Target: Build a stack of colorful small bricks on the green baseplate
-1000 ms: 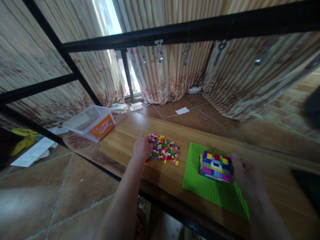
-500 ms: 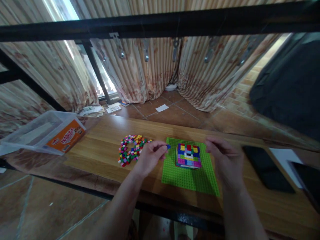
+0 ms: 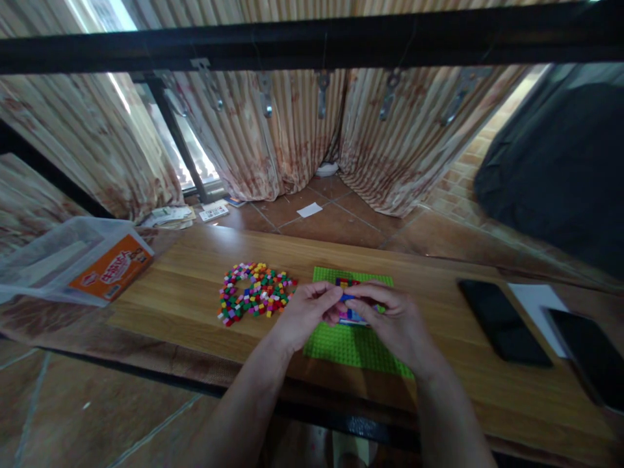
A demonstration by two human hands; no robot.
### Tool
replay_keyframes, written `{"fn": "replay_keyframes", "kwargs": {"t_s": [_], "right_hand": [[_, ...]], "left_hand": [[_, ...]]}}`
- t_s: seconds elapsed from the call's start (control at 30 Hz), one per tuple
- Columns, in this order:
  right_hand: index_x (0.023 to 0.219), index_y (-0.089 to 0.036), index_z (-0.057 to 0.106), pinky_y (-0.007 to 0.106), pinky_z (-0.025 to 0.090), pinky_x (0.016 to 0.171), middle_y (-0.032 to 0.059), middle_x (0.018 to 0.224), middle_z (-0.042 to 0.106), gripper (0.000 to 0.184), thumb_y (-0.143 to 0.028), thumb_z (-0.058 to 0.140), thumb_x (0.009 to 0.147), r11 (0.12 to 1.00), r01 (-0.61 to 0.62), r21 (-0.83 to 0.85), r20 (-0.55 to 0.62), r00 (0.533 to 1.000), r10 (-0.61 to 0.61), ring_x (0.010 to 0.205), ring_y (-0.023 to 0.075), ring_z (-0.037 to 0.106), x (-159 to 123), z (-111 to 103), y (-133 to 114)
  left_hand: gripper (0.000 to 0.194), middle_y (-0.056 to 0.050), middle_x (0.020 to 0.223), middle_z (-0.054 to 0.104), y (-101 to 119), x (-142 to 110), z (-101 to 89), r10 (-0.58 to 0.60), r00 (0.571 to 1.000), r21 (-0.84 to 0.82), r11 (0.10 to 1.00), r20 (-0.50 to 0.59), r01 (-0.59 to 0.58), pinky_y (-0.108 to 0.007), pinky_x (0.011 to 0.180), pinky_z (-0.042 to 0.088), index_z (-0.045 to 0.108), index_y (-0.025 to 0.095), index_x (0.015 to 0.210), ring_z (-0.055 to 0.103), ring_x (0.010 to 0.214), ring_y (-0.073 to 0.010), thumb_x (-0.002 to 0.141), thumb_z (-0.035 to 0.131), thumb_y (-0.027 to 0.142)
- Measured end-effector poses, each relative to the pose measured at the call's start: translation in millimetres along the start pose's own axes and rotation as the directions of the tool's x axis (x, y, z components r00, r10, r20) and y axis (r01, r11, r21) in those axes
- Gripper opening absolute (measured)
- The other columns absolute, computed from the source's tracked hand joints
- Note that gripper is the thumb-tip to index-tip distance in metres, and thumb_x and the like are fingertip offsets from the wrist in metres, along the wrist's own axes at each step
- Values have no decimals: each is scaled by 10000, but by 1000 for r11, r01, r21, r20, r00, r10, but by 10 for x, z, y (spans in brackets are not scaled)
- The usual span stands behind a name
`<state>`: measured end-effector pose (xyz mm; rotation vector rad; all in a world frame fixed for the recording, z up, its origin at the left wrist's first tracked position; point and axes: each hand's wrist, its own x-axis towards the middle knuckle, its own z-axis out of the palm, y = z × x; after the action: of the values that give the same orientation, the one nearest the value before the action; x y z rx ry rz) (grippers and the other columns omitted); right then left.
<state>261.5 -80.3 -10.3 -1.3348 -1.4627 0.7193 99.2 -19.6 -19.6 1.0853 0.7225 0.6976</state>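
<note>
Between the fingertips of both hands is a small blue toy brick (image 3: 346, 298). My left hand (image 3: 312, 309) pinches it from the left. My right hand (image 3: 387, 315) closes on it from the right, thumb and forefinger together. Just below the fingers is a multicoloured block of stacked bricks (image 3: 355, 318), mostly covered by the hands. It stands on a green studded baseplate (image 3: 353, 351). Left of my left hand, a loose pile of small coloured bricks (image 3: 266, 292) lies on the wooden table (image 3: 185, 286).
A clear plastic box (image 3: 58, 227) with an orange label stands at the table's left end. On the right lie a black phone-like slab (image 3: 504, 322), white paper (image 3: 536, 309) and another dark device (image 3: 589, 354). A dark rail (image 3: 292, 42) crosses above.
My right hand has moved left to meet my left hand over the stacked block. The blue brick, held by my left hand alone before, is now between both hands. The view has shifted slightly.
</note>
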Motion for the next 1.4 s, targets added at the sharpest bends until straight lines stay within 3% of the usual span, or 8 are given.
{"fn": "replay_keyframes", "kwargs": {"t_s": [0.1,0.23,0.37,0.57,0.77,0.93,1.13,1.4], "right_hand": [[918,-275,808,330,564,750,33,921,772,150,-365,744,816,999,-42,26,-122,992,44,828,196,700,-15,-110,66],[898,-239,801,348,561,748,43,886,782,208,-398,754,774,988,-126,85,-297,944,146,801,199,693,-59,-380,225],[885,-196,789,332,533,700,50,826,769,267,-425,746,754,969,-240,55,-263,933,246,744,188,666,-114,-531,345],[877,-213,782,342,525,782,42,872,772,218,-398,695,804,966,-254,-56,-137,960,245,826,201,689,-114,-441,376],[837,-216,778,330,501,711,41,836,756,228,-423,700,784,961,-248,-125,-163,960,227,751,190,659,-71,-367,428],[791,-216,765,315,481,658,29,770,732,204,-411,729,745,967,-248,-67,-191,954,231,672,169,625,-50,-333,477],[724,-202,747,296,473,620,21,703,713,226,-397,805,626,943,-316,108,-238,912,333,641,157,611,-6,-293,477],[612,-186,698,235,419,515,-20,567,630,261,-314,867,460,774,-403,488,-212,806,553,532,102,532,43,-166,429]], "left_hand": [[389,3,639,632,-12,40,-1,36,998,10,999,-49,-36,-217,516,384,674,146,748,504,509,-67,774,720,531],[320,24,619,599,-1,87,-35,81,967,88,994,-240,-62,-205,489,346,669,148,726,469,497,-57,758,715,463],[224,26,641,624,-30,123,-59,107,934,183,982,-340,-46,-203,509,374,699,159,762,488,520,-69,734,709,382],[170,-8,689,692,-162,169,-68,203,931,370,926,-304,-81,-239,600,457,742,182,798,612,655,-141,770,653,324],[184,-29,803,740,-212,160,-79,215,940,494,867,-266,-58,-252,655,489,752,184,864,647,740,-164,804,638,315],[184,-43,860,750,-201,148,-66,176,957,526,850,-230,-30,-273,711,516,732,157,925,655,750,-163,804,637,259],[175,-51,899,756,-203,144,-72,185,955,552,833,-232,-27,-289,759,530,726,154,942,673,778,-167,792,655,211],[162,-34,840,746,-280,191,-85,182,949,495,868,-256,-33,-272,721,524,726,152,916,667,747,-155,762,684,181]]}}
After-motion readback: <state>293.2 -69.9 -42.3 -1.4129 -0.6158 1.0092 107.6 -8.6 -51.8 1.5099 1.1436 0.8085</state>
